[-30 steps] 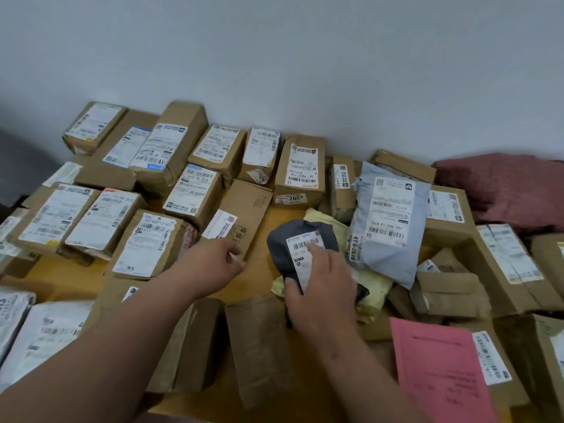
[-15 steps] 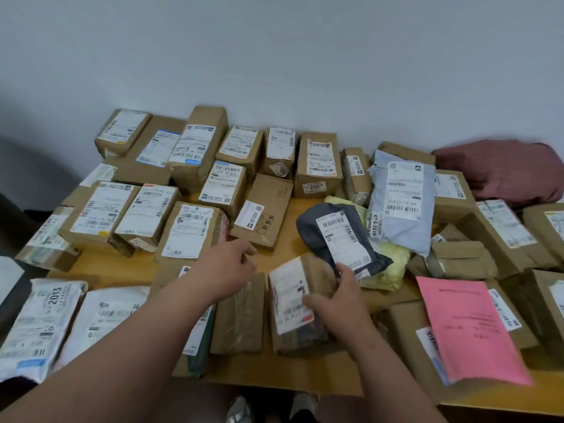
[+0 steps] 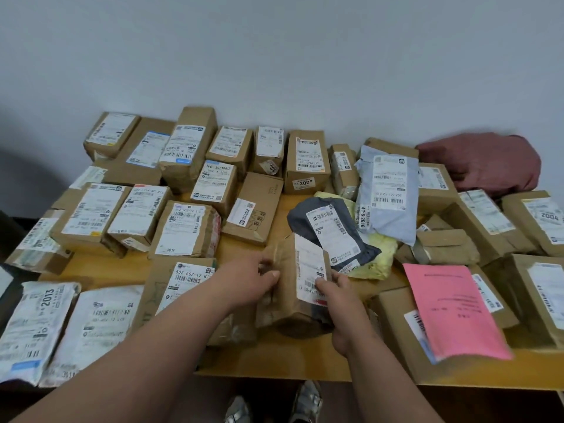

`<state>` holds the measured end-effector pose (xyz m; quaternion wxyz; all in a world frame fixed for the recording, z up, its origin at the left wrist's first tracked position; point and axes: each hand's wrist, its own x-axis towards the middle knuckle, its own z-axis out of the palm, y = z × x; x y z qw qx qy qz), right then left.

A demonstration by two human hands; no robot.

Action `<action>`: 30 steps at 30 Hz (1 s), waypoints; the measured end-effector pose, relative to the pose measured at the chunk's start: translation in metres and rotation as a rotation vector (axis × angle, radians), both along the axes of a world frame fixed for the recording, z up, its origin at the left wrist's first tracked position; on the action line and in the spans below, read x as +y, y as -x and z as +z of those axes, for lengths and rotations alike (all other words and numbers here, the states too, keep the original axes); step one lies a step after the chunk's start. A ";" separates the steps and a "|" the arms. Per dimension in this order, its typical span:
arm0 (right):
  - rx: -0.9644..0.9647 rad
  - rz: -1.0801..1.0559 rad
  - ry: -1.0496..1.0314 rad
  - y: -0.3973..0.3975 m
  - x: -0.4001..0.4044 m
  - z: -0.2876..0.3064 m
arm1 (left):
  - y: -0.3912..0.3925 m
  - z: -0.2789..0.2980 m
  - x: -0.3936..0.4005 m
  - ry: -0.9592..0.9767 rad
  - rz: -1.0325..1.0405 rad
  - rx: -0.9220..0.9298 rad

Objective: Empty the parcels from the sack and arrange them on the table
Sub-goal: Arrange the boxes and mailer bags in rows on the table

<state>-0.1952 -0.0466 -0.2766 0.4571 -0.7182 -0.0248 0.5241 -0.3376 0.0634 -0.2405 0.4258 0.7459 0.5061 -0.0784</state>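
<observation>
A brown paper-wrapped parcel (image 3: pixel 290 297) with a white label stands tilted near the table's front middle. My left hand (image 3: pixel 250 277) grips its left side and my right hand (image 3: pixel 341 296) holds its right edge over the label. Just behind it lies a dark grey mailer bag (image 3: pixel 329 227) on a yellow bag (image 3: pixel 381 254). A light blue-grey mailer (image 3: pixel 387 190) leans behind those. Rows of brown boxes (image 3: pixel 189 148) fill the back and left of the wooden table (image 3: pixel 274 361). The red sack (image 3: pixel 485 163) lies crumpled at the back right by the wall.
White mailer bags (image 3: pixel 36 325) lie at the front left edge. A pink sheet (image 3: pixel 454 306) rests on a box at the front right, with more brown boxes (image 3: pixel 537 221) behind it. My feet show below the table's front edge.
My right hand left the dark grey mailer and took the brown parcel. My left hand came over from the boxes on the left and now grips the parcel too, tilting it up.
</observation>
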 end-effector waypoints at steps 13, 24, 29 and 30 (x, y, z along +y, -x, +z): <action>-1.119 0.948 -0.047 0.049 0.005 0.014 | 0.022 -0.015 0.005 -0.388 -0.327 0.511; -1.046 1.085 0.271 0.039 0.008 0.006 | 0.003 -0.015 0.012 -0.033 0.187 -0.027; -0.752 0.792 0.189 0.044 0.011 0.007 | 0.002 -0.016 0.016 0.392 0.629 -0.330; -0.768 0.789 0.186 0.046 0.012 0.006 | 0.004 -0.017 0.016 0.436 0.656 -0.345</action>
